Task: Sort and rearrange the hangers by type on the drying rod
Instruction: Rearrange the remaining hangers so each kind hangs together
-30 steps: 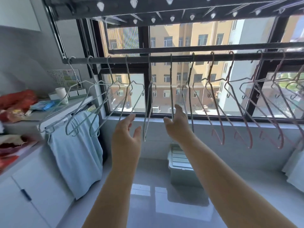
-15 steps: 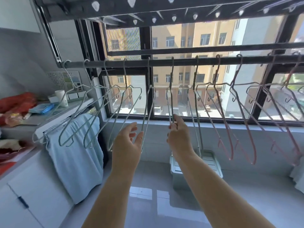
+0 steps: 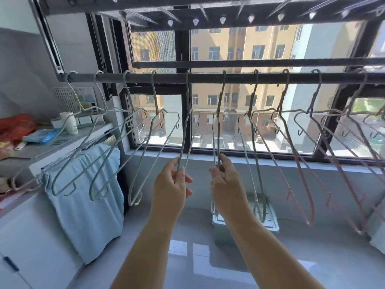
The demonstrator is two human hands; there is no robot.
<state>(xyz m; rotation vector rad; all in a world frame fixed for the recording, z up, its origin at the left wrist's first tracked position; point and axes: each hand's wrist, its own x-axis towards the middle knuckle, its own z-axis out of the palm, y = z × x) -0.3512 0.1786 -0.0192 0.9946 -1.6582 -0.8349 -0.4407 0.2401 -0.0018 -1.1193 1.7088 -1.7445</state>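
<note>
A dark drying rod (image 3: 208, 77) runs across the window at head height. Several pale green wire hangers (image 3: 108, 151) hang on its left and middle part, and several pink hangers (image 3: 300, 163) hang to the right. My left hand (image 3: 173, 184) pinches the lower end of one green hanger (image 3: 185, 138) near the middle of the rod. Beside it, my right hand (image 3: 226, 180) grips the lower end of the neighbouring green hanger (image 3: 217, 134). Both hangers stay hooked on the rod and hang edge-on to me.
A white cabinet (image 3: 31, 236) with a light blue towel (image 3: 87, 195) draped over it stands at the left, its top cluttered with a cup and bags. A grey lidded bin (image 3: 245, 226) sits on the floor under the window. A second rack (image 3: 229, 15) hangs overhead.
Both hands rose from open below the hangers and closed on the lower ends of two neighbouring green hangers. The view moved closer to the rod.
</note>
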